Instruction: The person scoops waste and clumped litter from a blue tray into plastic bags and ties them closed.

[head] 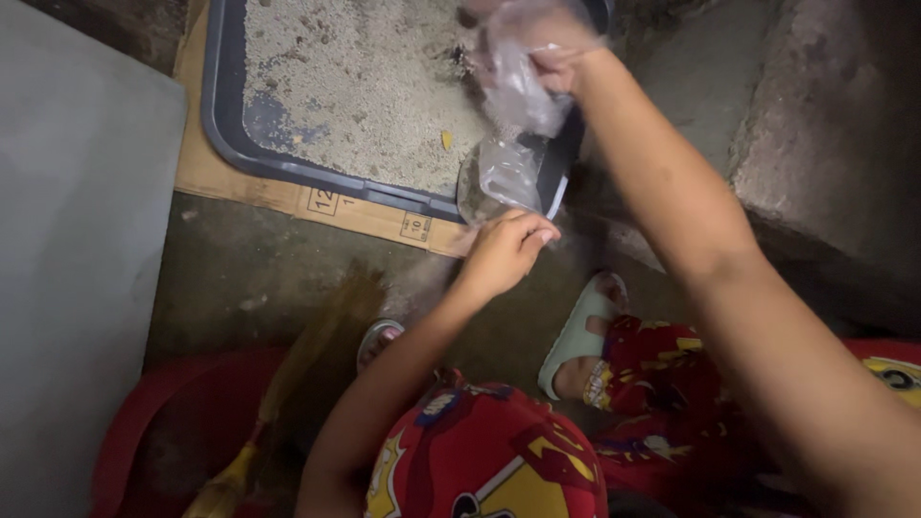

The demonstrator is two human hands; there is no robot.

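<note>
My right hand (pixel 561 59) is raised over the corner of a grey litter tray (pixel 223 125) and grips the top of a clear plastic bag (pixel 513 96). The bag hangs down from it, its lower bulge holding some greyish grit. My left hand (pixel 504 251) pinches the bag's bottom end at the tray's near rim. The tray holds pale granular litter (pixel 365 86) with dark clumps. Part of the right hand is hidden behind the plastic.
The tray lies on flattened cardboard (pixel 249 190) on a dark concrete floor. A straw broom (pixel 302 360) and a red basin (pixel 144 432) lie at lower left. A grey panel (pixel 77 240) is on the left, a rough concrete block (pixel 825 125) on the right. My slippered feet (pixel 576 336) are below.
</note>
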